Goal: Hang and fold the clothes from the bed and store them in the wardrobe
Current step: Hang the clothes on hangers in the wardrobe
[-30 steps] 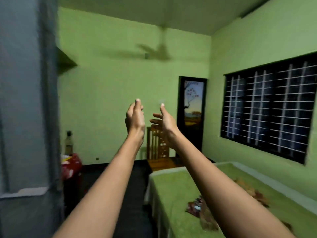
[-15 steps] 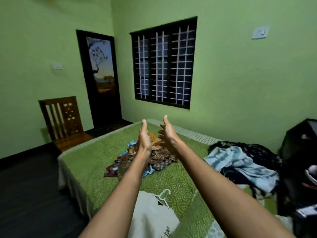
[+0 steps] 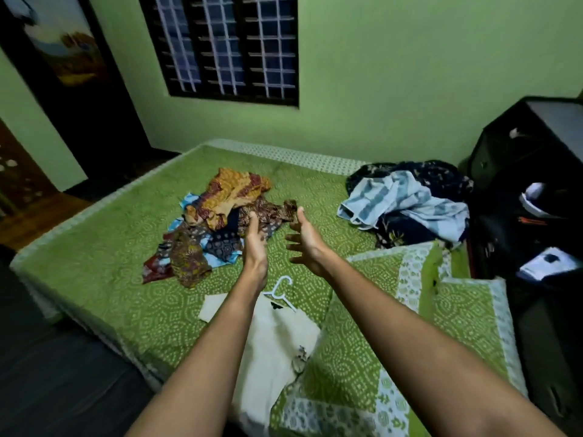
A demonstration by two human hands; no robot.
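A pile of patterned clothes (image 3: 220,216) in orange, brown and blue lies in the middle of the green bed (image 3: 104,266). A second heap, dark floral cloth with a pale blue striped garment (image 3: 407,203), sits at the bed's right side. A cream garment (image 3: 277,342) on a white hanger (image 3: 281,293) lies at the near edge. My left hand (image 3: 255,244) and my right hand (image 3: 304,241) are held out above the bed, palms facing each other, fingers relaxed, holding nothing. Both hover just in front of the patterned pile.
Green patterned pillows (image 3: 410,326) lie at the near right. A dark cabinet (image 3: 530,171) with papers and small items stands right of the bed. A barred window (image 3: 227,45) is on the far wall, a dark door (image 3: 69,74) at left, dark floor (image 3: 47,373) below.
The view has swung from the wardrobe side and far wall round and down to the bed. Both hands stayed raised and empty, now over the clothes.
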